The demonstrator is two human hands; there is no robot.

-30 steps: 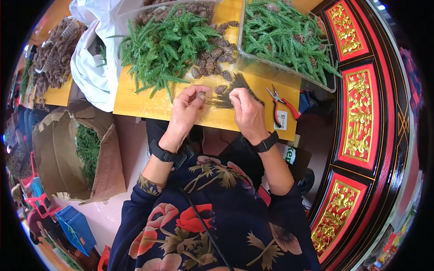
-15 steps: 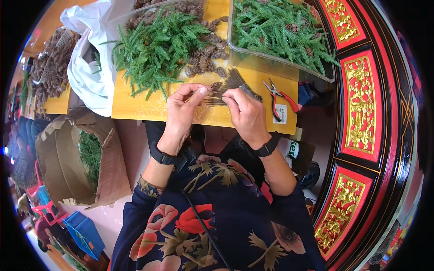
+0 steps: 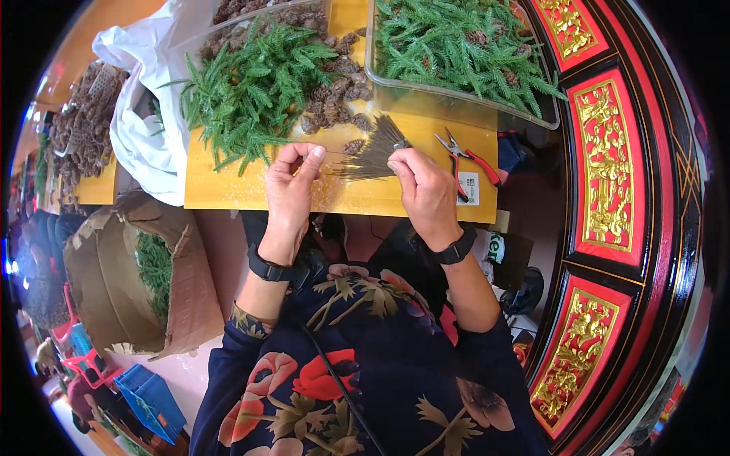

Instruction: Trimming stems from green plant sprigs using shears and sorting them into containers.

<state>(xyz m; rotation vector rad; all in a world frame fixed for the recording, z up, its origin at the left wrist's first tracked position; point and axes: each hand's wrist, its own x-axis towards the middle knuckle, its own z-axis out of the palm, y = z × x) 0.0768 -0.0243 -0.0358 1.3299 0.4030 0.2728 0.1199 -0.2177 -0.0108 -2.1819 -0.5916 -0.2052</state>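
My left hand (image 3: 290,182) is closed in a pinch above the yellow tabletop, thumb against forefinger. A thin dark wire (image 3: 338,153) seems to run from its fingertips toward the right. Beside the fingers lies a single small pine cone (image 3: 354,146). My right hand (image 3: 427,194) is also closed, its fingertips at the near side of a fanned bundle of thin dark wires (image 3: 372,156). What those fingertips pinch is hidden. Pliers (image 3: 455,148) with red and black handles lie open to the right of the bundle.
Green artificial sprigs (image 3: 258,83) heap at the back left, with loose pine cones (image 3: 334,99) beside them. A clear plastic bin (image 3: 426,99) of sprigs and cones stands back right. A cardboard box (image 3: 114,273) sits lower left; a carved red-and-gold panel (image 3: 608,167) borders the right.
My left hand has drawn left, away from the small pine cone, widening the gap between my hands. My right hand has shifted slightly right and down, uncovering more of the wire bundle.
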